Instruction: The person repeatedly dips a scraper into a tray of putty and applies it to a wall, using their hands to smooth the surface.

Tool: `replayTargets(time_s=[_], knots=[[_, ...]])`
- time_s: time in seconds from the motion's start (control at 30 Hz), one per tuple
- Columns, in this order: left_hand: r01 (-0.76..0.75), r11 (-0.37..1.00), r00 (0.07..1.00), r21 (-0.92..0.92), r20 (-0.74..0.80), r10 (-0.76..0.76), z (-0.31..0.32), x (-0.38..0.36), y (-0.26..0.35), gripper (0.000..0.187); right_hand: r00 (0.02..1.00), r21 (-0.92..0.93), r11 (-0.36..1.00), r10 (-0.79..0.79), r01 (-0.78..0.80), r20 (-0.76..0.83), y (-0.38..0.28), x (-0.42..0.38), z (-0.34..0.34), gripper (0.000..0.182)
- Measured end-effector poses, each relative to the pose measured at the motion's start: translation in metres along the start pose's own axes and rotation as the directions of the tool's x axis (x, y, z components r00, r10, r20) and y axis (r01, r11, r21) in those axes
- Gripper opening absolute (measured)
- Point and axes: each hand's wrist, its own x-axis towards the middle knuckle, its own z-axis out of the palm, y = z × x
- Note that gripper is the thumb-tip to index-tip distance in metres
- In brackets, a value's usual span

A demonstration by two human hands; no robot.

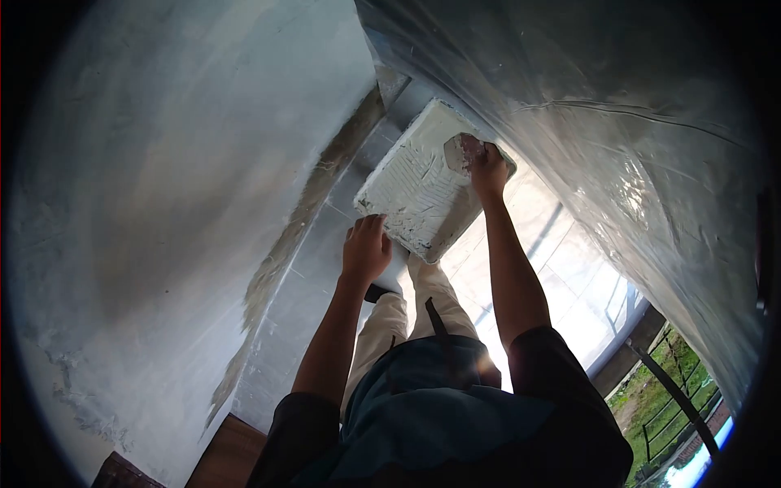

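Observation:
A white paint tray [413, 134] with a ribbed floor is held out in front of me at a slant, coated with thick white paste. The fingers of my left hand [366, 248] curl over its near left edge. In my right hand [490, 172], above the tray's far right part, is a flat reddish scraper [464, 153] smeared with white. My right fingers are closed around it, and its grip is hidden inside them. The scraper overlaps the paste in this view.
A pale, patchy plastered wall [171, 179] rises on the left, with a rough unpainted strip [305, 203] along its foot. Clear plastic sheeting [602, 138] hangs on the right. Below are floor tiles [305, 276]; a railing and grass [671, 382] show at lower right.

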Motion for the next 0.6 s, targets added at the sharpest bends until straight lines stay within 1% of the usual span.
replayTargets(time_s=[0.03,0.07,0.13,0.17,0.27,0.33,0.4,0.53,0.6], knots=[[0.010,1.000,1.000,-0.002,0.019,-0.010,0.006,-0.002,-0.001,0.038,0.999,-0.036,0.998,-0.053,0.053,-0.005,0.005,-0.001,0.007,0.023],[0.027,1.000,0.999,-0.010,0.033,-0.027,0.012,-0.005,-0.002,0.038,0.999,-0.042,0.998,-0.037,0.037,0.009,0.010,-0.003,0.012,0.023],[0.054,0.998,0.997,-0.018,0.063,-0.053,0.019,-0.010,-0.004,0.038,0.998,-0.060,0.996,-0.061,0.062,0.017,0.021,-0.003,0.024,0.025],[0.062,0.998,0.994,-0.023,0.086,-0.060,0.022,-0.011,-0.006,0.038,0.991,-0.078,0.988,-0.135,0.134,-0.004,0.028,-0.002,0.030,0.025],[0.093,0.995,0.987,-0.029,0.134,-0.089,0.029,-0.017,-0.010,0.038,0.992,-0.097,0.988,-0.118,0.121,0.041,0.039,0.000,0.040,0.025],[0.112,0.993,0.982,-0.031,0.158,-0.106,0.032,-0.019,-0.013,0.038,0.991,-0.079,0.989,-0.120,0.124,0.052,0.043,0.000,0.043,0.024],[0.154,0.987,0.974,-0.037,0.172,-0.146,0.035,-0.021,-0.016,0.037,0.984,-0.058,0.983,-0.172,0.174,0.046,0.046,-0.002,0.047,0.023],[0.180,0.983,0.964,-0.045,0.206,-0.167,0.039,-0.023,-0.022,0.036,0.987,-0.078,0.984,-0.156,0.159,0.046,0.048,-0.001,0.050,0.023],[0.178,0.983,0.966,-0.052,0.199,-0.165,0.041,-0.022,-0.023,0.036,0.993,-0.079,0.994,-0.068,0.076,0.099,0.047,0.000,0.050,0.026]])
